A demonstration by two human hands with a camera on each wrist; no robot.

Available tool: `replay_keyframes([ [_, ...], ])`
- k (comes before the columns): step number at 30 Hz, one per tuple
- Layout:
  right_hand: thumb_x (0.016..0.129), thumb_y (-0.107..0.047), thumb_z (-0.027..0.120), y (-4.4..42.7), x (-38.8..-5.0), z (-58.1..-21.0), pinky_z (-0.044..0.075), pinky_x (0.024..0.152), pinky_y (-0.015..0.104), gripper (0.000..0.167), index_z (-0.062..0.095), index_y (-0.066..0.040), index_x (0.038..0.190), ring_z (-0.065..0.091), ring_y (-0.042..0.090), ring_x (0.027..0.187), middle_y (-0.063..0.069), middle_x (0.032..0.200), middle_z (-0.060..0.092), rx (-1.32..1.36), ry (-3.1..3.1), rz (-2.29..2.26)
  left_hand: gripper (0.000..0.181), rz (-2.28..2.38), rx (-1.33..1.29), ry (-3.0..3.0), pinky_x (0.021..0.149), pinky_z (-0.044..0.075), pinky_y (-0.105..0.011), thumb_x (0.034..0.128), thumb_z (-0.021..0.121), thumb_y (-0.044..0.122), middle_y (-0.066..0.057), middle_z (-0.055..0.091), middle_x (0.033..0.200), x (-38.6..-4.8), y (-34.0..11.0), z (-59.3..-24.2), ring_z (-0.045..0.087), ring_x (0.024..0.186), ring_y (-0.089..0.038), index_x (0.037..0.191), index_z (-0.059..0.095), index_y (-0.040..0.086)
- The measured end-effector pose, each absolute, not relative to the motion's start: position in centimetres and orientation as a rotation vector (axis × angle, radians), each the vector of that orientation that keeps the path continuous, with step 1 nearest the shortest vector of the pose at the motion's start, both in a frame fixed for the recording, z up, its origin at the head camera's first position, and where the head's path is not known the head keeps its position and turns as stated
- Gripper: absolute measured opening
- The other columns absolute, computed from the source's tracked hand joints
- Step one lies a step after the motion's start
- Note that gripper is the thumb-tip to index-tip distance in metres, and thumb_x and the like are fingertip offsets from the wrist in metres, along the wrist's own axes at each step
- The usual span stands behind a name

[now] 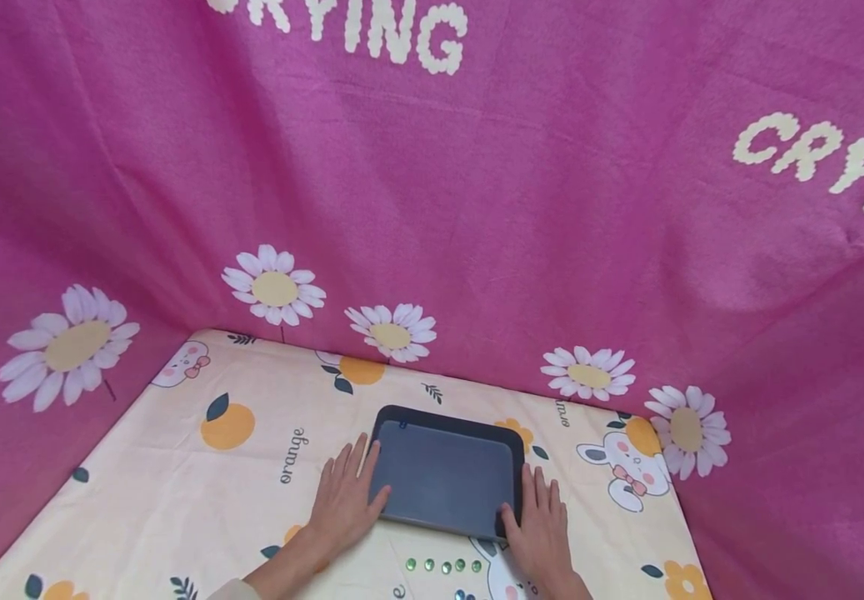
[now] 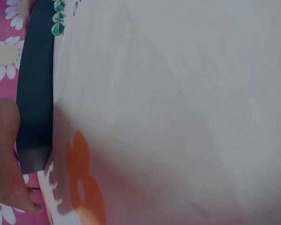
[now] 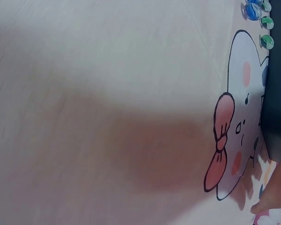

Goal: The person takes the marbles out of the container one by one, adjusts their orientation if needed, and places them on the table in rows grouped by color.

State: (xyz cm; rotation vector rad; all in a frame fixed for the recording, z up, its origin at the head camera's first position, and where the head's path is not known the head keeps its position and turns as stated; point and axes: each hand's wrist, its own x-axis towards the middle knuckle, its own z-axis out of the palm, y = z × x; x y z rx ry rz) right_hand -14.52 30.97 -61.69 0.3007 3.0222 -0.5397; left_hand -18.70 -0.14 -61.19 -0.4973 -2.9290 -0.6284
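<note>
A dark grey rectangular tray (image 1: 446, 475) with a raised rim lies flat on the patterned cloth. My left hand (image 1: 345, 496) rests along its left side, fingers straight and spread, thumb at the near left corner. At the opposite side my right hand (image 1: 540, 529) lies against the right wall, fingers extended and thumb over the rim near the near right corner. Both wrist views show the tray's near wall (image 2: 35, 89) and part of each hand. Several green glass marbles (image 1: 446, 567) form a row just in front of the tray.
Blue marbles (image 3: 252, 11) sit beside the green ones, partly cut off in the head view. The table cloth (image 1: 177, 492) carries printed oranges, rabbits and flowers. Pink fabric (image 1: 476, 208) with daisies hangs around the table's back and sides.
</note>
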Motion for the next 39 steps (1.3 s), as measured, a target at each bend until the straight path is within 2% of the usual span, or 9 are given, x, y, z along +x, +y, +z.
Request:
replay_keyframes([
  [6,0.098,-0.041,0.052,31.0,-14.6,-61.6,0.007,0.112,0.069,0.08,0.014,-0.004,0.159,0.004,0.052,0.145,0.027,0.162,0.01,0.305,3.022,-0.541,0.07,-0.64,-0.452,-2.959,0.112,0.019,-0.065,0.0978,0.055,0.047,-0.017,0.025,0.161,-18.7,-0.2,-61.4,0.026,0.144,-0.042,0.155,0.036,0.011],
  [12,0.098,-0.041,0.053,30.9,-14.6,-61.8,0.008,0.111,0.069,0.081,0.014,-0.004,0.159,0.004,0.052,0.145,0.027,0.162,0.01,0.31,3.018,-0.551,0.076,-0.608,-0.428,-2.957,0.112,0.016,-0.066,0.0956,0.057,0.05,-0.017,0.025,0.161,-18.6,-0.5,-61.3,0.025,0.144,-0.042,0.154,0.035,0.008],
  [19,0.098,-0.041,0.052,31.0,-14.6,-61.9,0.007,0.112,0.068,0.081,0.013,-0.004,0.159,0.003,0.052,0.145,0.027,0.162,0.009,0.309,3.012,-0.551,0.077,-0.577,-0.421,-3.011,0.113,0.015,-0.065,0.0952,0.055,0.053,-0.016,0.022,0.162,-18.7,-0.8,-61.2,0.023,0.145,-0.041,0.156,0.034,0.01],
  [28,0.099,-0.041,0.051,30.9,-14.6,-61.8,0.006,0.113,0.067,0.08,0.013,-0.004,0.159,0.002,0.052,0.145,0.027,0.162,0.008,0.301,3.019,-0.547,0.088,-0.56,-0.43,-3.023,0.111,0.016,-0.067,0.0859,0.062,0.063,-0.017,0.028,0.16,-19.0,-1.3,-60.9,0.025,0.144,-0.042,0.155,0.037,0.015],
  [39,0.099,-0.04,0.051,31.0,-14.4,-61.8,0.007,0.113,0.068,0.079,0.014,-0.004,0.158,0.004,0.052,0.145,0.028,0.161,0.01,0.295,3.034,-0.575,0.088,-0.52,-0.389,-3.032,0.113,0.012,-0.066,0.0883,0.055,0.067,-0.015,0.025,0.162,-19.1,-1.1,-61.4,0.022,0.146,-0.04,0.156,0.034,0.016],
])
